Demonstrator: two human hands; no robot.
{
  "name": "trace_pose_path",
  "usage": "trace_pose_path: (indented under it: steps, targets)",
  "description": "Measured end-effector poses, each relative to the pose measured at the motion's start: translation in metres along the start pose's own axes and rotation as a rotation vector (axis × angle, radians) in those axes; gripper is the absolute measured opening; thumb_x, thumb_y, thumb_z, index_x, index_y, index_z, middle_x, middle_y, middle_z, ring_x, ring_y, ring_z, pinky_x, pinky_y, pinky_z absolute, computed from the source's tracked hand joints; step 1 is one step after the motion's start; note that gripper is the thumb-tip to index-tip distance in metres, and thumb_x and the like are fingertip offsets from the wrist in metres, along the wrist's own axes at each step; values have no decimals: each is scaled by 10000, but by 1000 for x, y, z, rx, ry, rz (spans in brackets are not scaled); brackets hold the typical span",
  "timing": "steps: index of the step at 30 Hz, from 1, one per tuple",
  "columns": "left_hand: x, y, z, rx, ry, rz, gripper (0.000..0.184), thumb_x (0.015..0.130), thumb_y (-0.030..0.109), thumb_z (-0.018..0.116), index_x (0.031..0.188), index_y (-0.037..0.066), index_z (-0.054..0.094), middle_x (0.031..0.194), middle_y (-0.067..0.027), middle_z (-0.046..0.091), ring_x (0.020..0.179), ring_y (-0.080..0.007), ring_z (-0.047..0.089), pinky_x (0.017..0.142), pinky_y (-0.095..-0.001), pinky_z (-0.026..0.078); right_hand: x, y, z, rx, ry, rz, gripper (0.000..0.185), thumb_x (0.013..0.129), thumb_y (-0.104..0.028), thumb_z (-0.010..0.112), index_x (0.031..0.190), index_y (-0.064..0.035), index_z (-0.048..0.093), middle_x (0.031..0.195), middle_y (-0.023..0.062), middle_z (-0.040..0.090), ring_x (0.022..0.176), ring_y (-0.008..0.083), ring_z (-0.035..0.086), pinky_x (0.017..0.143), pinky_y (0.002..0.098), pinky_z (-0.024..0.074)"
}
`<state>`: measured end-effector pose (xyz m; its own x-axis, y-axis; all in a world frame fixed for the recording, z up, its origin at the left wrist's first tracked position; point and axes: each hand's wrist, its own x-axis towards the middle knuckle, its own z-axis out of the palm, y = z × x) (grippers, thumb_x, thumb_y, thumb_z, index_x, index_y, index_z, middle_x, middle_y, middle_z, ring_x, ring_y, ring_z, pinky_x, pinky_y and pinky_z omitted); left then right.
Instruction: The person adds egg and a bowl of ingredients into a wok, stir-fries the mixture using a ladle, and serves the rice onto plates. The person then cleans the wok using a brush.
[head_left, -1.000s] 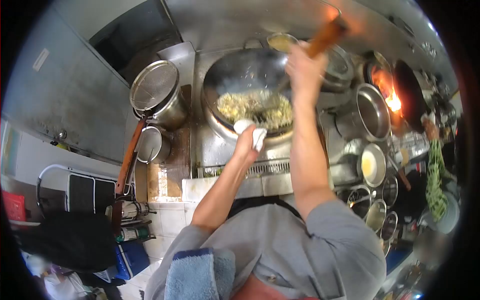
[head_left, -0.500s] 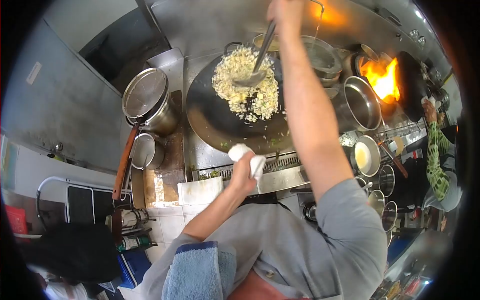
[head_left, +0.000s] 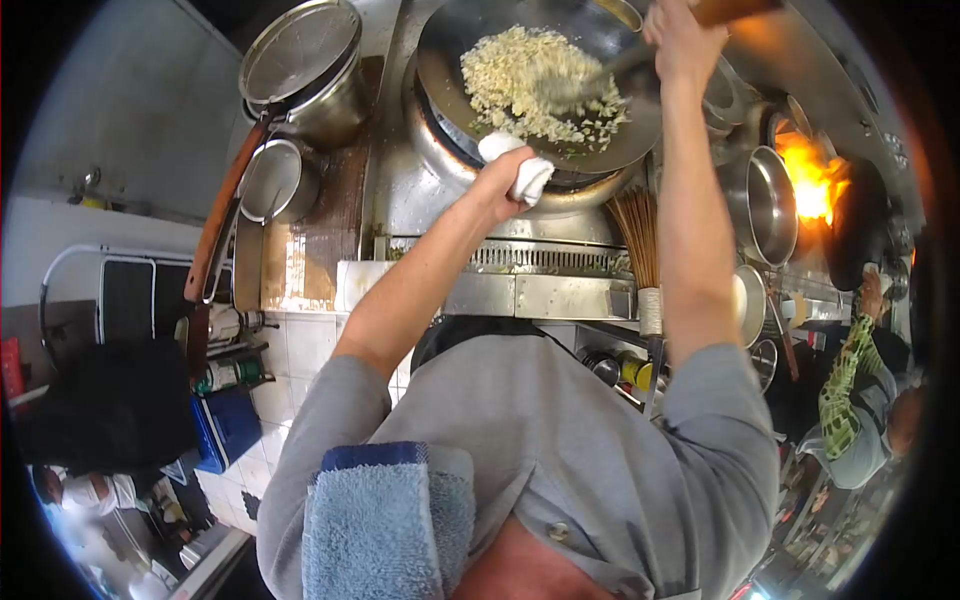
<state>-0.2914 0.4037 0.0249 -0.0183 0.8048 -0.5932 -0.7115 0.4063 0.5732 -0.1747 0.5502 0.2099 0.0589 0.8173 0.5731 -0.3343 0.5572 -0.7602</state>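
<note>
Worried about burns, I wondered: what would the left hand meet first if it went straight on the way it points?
Beyond the white cloth that the left hand grips, probably the near rim of the wok, with the rice farther in. Depth is unclear; cloth and rim may already touch.

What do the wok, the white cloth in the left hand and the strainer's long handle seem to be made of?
Wok: probably iron or steel, dark with a dull brownish sheen. White cloth: soft, matte fabric, bunched in folds; fibre unclear. Strainer's long handle: likely smooth wood, from its reddish-brown colour; grain unclear.
</note>
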Motion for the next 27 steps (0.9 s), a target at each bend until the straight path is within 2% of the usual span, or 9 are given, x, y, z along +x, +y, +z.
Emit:
trace_pose_path:
  steps: [3, 4, 7, 11, 15, 18, 21, 23, 27]
  targets:
    - [-8, 9, 8, 5, 14, -49, 187, 800, 273, 672, 913, 167, 568, 829, 12, 622, 710, -132, 592, 597, -300, 476, 77, 10, 4, 141, -35, 99, 100, 808, -91, 572, 823, -77, 474, 502, -53, 403, 349, 73, 359, 311, 223, 273]
    - [-10, 9, 9, -12, -6, -36, 196, 792, 276, 682, 911, 169, 568, 836, 14, 621, 714, -132, 591, 606, -305, 476, 65, -34, 24, -52, 34, -41, 107, 804, -66, 559, 796, -95, 456, 498, -53, 398, 343, 77, 361, 302, 218, 268]
    - [-9, -1, 2, 1, 7, -58, 180, 816, 258, 641, 946, 156, 570, 839, 9, 620, 718, -140, 589, 618, -308, 477, 46, 3, 30, -66, 214, -82, 113, 804, -63, 547, 758, -110, 455, 485, -55, 385, 337, 74, 358, 299, 221, 271]
    - [-6, -11, 3, -32, 30, -81, 146, 848, 209, 569, 957, 117, 539, 811, -33, 613, 691, -183, 604, 579, -357, 514, 80, 6, 51, 124, -85, 169, 127, 814, -69, 527, 711, -109, 464, 461, -45, 346, 325, 82, 315, 299, 255, 246]
    - [-8, -2, 6, -29, 27, 0, 150, 839, 190, 561, 959, 109, 525, 787, -55, 610, 663, -198, 610, 550, -391, 526, 26, -26, 64, 284, 307, 34, 185, 817, -108, 537, 647, -101, 466, 456, -48, 364, 329, 105, 329, 312, 281, 256]
    - [1, -9, -4, -24, -29, -38, 146, 858, 197, 545, 975, 111, 525, 801, -55, 617, 682, -191, 617, 545, -382, 522, 12, -17, 61, 72, -34, 11, 263, 810, -54, 540, 573, -95, 434, 435, -15, 347, 349, 99, 321, 360, 253, 239]
    - [-4, -3, 1, -13, -17, -35, 149, 866, 209, 543, 982, 117, 523, 820, -51, 626, 692, -185, 620, 542, -351, 509, 35, -45, 19, 218, -196, 160, 273, 812, -51, 557, 585, -83, 408, 439, -18, 326, 352, 97, 318, 362, 256, 232]
    - [-7, -4, 3, -41, -20, 7, 145, 862, 209, 547, 978, 124, 525, 825, -44, 627, 703, -178, 619, 550, -348, 505, -20, -71, 36, 196, -173, 117, 289, 785, 4, 577, 598, -95, 379, 451, -35, 273, 359, 80, 272, 373, 248, 203]
    - [3, -6, -3, -5, -62, -65, 179, 858, 212, 550, 1013, 128, 522, 848, -23, 623, 750, -163, 616, 570, -371, 498, 15, -3, 19, 190, -32, 17, 328, 778, 48, 556, 587, -119, 348, 454, -30, 291, 360, 74, 279, 372, 246, 213]
